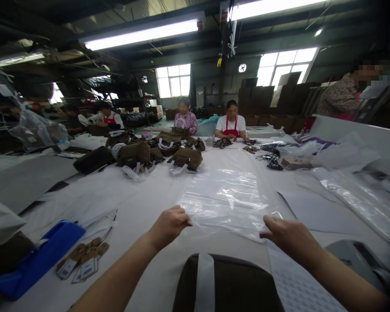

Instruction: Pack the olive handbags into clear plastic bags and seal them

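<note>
A clear plastic bag (225, 190) lies stretched flat over the white table, its near edge held at both corners. My left hand (172, 224) is closed on the near left corner. At the near right corner my right hand (281, 229) pinches the plastic between thumb and fingers. Below the hands, at the bottom edge of the view, sits a dark olive fabric bag (243, 284) with a white strip (205, 281) wrapped over it.
Brown tags (87, 258) and a blue holder (48, 258) lie at left. Several olive bags (134, 154) stand farther back. At right are a white sheet (318, 212), more clear plastic (360, 203) and a grey device (354, 260). People sit across the table (149, 195).
</note>
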Tool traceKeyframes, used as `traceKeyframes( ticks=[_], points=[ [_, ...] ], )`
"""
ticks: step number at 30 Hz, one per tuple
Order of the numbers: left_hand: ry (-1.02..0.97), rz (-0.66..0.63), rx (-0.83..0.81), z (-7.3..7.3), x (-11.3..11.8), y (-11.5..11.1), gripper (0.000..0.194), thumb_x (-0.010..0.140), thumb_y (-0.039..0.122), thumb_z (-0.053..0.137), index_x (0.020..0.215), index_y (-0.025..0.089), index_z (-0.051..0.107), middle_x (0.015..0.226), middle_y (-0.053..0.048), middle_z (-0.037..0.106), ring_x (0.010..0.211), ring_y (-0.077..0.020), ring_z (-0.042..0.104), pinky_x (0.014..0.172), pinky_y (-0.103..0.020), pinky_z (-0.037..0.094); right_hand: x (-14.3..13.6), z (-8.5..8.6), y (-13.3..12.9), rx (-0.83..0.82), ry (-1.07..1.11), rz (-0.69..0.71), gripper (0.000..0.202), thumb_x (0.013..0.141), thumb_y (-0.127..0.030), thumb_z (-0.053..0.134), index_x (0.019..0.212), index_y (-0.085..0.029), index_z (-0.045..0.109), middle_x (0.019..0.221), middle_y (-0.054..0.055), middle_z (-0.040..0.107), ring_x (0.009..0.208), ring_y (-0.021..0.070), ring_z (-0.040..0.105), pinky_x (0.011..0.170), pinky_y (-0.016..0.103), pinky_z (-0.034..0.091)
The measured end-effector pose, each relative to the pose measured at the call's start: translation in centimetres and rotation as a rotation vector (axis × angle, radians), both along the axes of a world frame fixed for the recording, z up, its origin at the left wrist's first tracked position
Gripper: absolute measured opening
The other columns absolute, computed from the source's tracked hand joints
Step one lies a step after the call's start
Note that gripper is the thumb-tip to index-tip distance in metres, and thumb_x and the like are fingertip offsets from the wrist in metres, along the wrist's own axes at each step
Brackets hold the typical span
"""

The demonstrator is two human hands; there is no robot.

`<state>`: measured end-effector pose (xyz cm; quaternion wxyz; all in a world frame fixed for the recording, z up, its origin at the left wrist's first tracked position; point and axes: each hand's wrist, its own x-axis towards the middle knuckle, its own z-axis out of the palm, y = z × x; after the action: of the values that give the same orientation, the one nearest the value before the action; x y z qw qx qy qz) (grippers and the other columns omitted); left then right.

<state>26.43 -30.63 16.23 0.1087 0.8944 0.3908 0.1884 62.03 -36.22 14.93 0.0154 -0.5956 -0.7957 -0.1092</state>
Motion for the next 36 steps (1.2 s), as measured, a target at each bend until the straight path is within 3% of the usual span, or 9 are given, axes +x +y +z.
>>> traceKeyframes(
  ticks=[5, 8, 10, 13, 17, 22, 26, 32, 36],
  points=[
    [-0.007, 0.095, -0.047, -3.2, 0.2, -1.0, 0.036, 0.065, 0.045, 0.074, 0.06, 0.015, 0.054, 0.059, 0.002, 0.053, 0.058, -0.0116, 0.046, 0.056, -0.023, 0.033, -0.9, -3.8, -2.9, -0.141, 0.013, -0.048, 0.022, 0.078, -0.036, 0.066, 0.072, -0.021, 0.051, 0.062, 0.001, 0.064, 0.06, 0.0247, 0.064, 0.046, 0.026, 0.027],
    [-0.014, 0.039, -0.09, -3.9, 0.3, -0.5, 0.031, 0.078, 0.041, 0.064, 0.06, 0.016, 0.058, 0.061, 0.002, 0.055, 0.061, -0.0109, 0.049, 0.058, -0.021, 0.035, -1.4, -4.8, -3.1, -0.117, 0.029, -0.095, 0.027, 0.084, -0.043, 0.058, 0.072, -0.021, 0.049, 0.062, 0.002, 0.064, 0.063, 0.0265, 0.064, 0.047, 0.027, 0.029],
    [-0.021, 0.016, -0.108, -3.8, 0.3, -0.1, 0.02, 0.084, 0.029, 0.057, 0.069, 0.018, 0.064, 0.07, 0.001, 0.061, 0.07, -0.011, 0.054, 0.065, -0.019, 0.038, -1.6, -4.6, -2.8, -0.086, 0.042, -0.103, 0.028, 0.087, -0.045, 0.052, 0.074, -0.021, 0.047, 0.063, 0.002, 0.063, 0.064, 0.0265, 0.064, 0.047, 0.028, 0.029],
    [-0.033, 0.057, -0.129, -4.0, 0.0, 0.6, 0.009, 0.077, 0.023, 0.065, 0.069, 0.019, 0.067, 0.068, 0.002, 0.062, 0.067, -0.0108, 0.055, 0.064, -0.019, 0.038, -2.1, -3.8, -2.3, -0.076, 0.07, -0.078, 0.024, 0.089, -0.041, 0.051, 0.078, -0.021, 0.047, 0.067, 0.001, 0.064, 0.066, 0.0253, 0.065, 0.047, 0.027, 0.029],
    [-0.067, 0.15, -0.129, -4.7, -0.5, 1.6, 0.031, 0.06, 0.033, 0.079, 0.05, 0.014, 0.057, 0.049, 0.005, 0.05, 0.051, -0.0088, 0.044, 0.051, -0.02, 0.03, -2.5, -2.8, -1.3, -0.09, 0.079, -0.092, 0.02, 0.088, -0.038, 0.054, 0.081, -0.02, 0.049, 0.07, 0.002, 0.065, 0.068, 0.0248, 0.065, 0.049, 0.027, 0.031],
    [-0.109, 0.094, -0.138, -3.8, -1.1, 2.2, 0.027, 0.082, 0.033, 0.058, 0.062, 0.017, 0.063, 0.06, 0.003, 0.057, 0.061, -0.0097, 0.049, 0.061, -0.02, 0.035, -1.9, -2.6, 0.3, -0.141, 0.014, -0.101, 0.016, 0.079, -0.027, 0.066, 0.082, -0.018, 0.054, 0.075, 0.006, 0.067, 0.071, 0.0277, 0.066, 0.051, 0.027, 0.035],
    [-0.158, 0.121, -0.13, -3.0, -1.2, 2.1, 0.01, 0.077, 0.026, 0.065, 0.07, 0.019, 0.065, 0.07, 0.001, 0.062, 0.077, -0.0133, 0.053, 0.072, -0.021, 0.038, -1.4, -2.3, 1.0, -0.142, 0.009, -0.146, 0.019, 0.075, -0.029, 0.069, 0.081, -0.018, 0.055, 0.07, 0.007, 0.066, 0.068, 0.0281, 0.065, 0.05, 0.026, 0.033],
    [-0.211, 0.173, -0.18, -4.9, -1.2, 2.3, 0.043, 0.052, 0.031, 0.083, 0.052, 0.016, 0.043, 0.055, 0.006, 0.043, 0.054, -0.0094, 0.036, 0.054, -0.022, 0.027, -1.6, -3.0, 1.5, -0.095, 0.203, -0.207, 0.038, 0.086, -0.057, 0.046, 0.074, -0.021, 0.054, 0.062, 0.004, 0.063, 0.064, 0.0237, 0.063, 0.051, 0.027, 0.031],
    [-0.317, 0.218, -0.229, -5.7, -1.0, 2.8, 0.049, 0.06, 0.039, 0.077, 0.048, 0.016, 0.035, 0.048, 0.007, 0.032, 0.05, -0.0085, 0.028, 0.053, -0.023, 0.021, -1.3, -4.1, 1.4, -0.016, 0.046, -0.137, 0.012, 0.082, -0.03, 0.061, 0.081, -0.02, 0.054, 0.068, 0.003, 0.064, 0.061, 0.0221, 0.063, 0.047, 0.025, 0.026]
  ],
)
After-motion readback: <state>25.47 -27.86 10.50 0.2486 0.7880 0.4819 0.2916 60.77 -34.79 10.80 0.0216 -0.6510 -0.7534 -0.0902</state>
